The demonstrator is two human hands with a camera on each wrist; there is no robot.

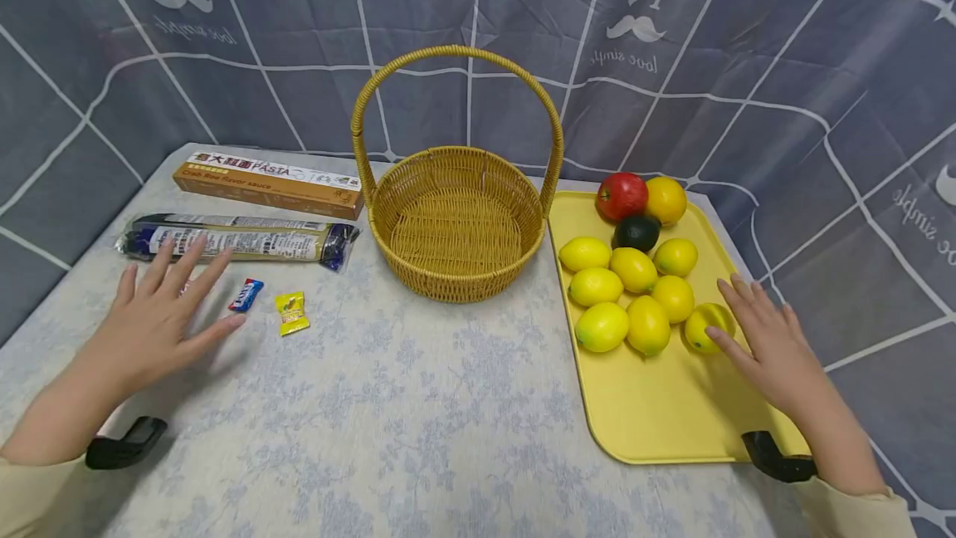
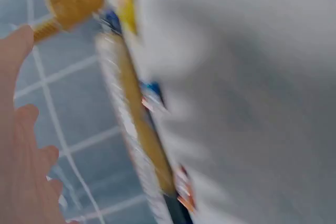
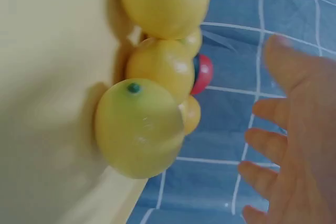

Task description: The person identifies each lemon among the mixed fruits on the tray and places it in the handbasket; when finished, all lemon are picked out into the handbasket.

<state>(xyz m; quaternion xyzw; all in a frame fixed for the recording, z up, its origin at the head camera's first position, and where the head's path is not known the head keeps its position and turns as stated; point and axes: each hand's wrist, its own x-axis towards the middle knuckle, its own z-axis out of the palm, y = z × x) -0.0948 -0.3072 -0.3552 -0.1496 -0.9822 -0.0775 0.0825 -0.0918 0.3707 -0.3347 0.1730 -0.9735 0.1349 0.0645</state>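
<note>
A basket (image 1: 457, 227) is set at the middle of the worktop (image 1: 418, 422). To its right a tray (image 1: 665, 405) is laid, with the lemons (image 1: 635, 297) grouped on its far half. Left of the basket a box (image 1: 269, 183) is placed at the back, a long packet (image 1: 239, 241) before it, and two sweets (image 1: 269, 304) nearer still.

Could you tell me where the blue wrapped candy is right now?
In the head view, the blue wrapped candy lies on the table's left side, between the left hand and the yellow candy.
</note>
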